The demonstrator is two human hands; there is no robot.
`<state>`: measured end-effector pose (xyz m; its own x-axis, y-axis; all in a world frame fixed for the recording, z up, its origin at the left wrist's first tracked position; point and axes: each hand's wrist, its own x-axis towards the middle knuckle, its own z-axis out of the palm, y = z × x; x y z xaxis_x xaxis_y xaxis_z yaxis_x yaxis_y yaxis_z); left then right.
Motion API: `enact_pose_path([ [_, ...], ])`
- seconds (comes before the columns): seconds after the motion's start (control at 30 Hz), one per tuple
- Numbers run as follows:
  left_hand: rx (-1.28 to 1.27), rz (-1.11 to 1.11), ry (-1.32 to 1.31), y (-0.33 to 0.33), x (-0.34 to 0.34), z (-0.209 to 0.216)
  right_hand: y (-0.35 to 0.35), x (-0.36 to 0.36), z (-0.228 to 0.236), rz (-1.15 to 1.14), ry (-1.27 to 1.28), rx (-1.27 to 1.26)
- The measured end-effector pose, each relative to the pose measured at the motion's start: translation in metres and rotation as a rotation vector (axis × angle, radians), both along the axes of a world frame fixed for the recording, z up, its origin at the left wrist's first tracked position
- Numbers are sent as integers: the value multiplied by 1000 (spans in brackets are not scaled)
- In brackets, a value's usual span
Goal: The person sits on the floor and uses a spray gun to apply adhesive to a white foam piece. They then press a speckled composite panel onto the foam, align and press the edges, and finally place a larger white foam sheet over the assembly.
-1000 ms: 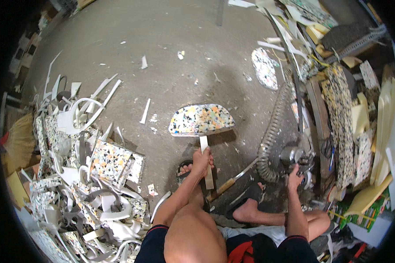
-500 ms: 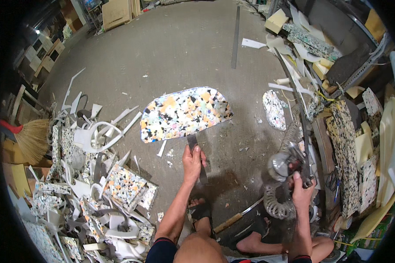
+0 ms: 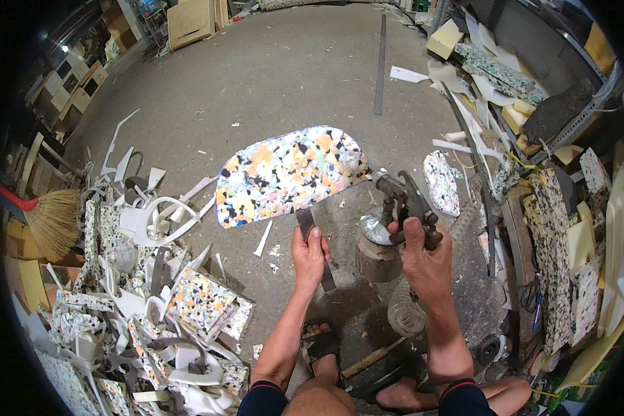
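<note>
Concrete floor [image 3: 291, 76], head view: the left hand [image 3: 308, 260] clasps a dark strip [image 3: 328, 279] meeting the lower edge of the speckled foam panel [image 3: 291, 173]; the right hand [image 3: 425, 262] wraps around a spray gun [image 3: 395, 201], its nozzle [image 3: 378, 177] near the panel's right end.

No text, label, brand, number or sign can be read on anything in view; any small print is too blurred to tell.

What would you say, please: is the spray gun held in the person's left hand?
No, the spray gun is in the right hand, while the left hand holds a dark strip.
</note>
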<state>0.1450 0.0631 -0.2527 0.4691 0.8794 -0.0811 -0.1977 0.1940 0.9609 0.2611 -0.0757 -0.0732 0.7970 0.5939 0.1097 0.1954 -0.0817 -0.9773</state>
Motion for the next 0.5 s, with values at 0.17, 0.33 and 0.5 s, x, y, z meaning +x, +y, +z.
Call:
enact_pose_path([
  [0.17, 0, 3, 27, -1, -1, -2, 9, -3, -2, 44, 5, 10],
  [0.33, -13, -1, 6, 0, -3, -10, 0, -5, 9, 83, 56, 23],
  [0.5, 27, -15, 42, 0, -5, -11, 4, -3, 8, 36, 13, -55],
])
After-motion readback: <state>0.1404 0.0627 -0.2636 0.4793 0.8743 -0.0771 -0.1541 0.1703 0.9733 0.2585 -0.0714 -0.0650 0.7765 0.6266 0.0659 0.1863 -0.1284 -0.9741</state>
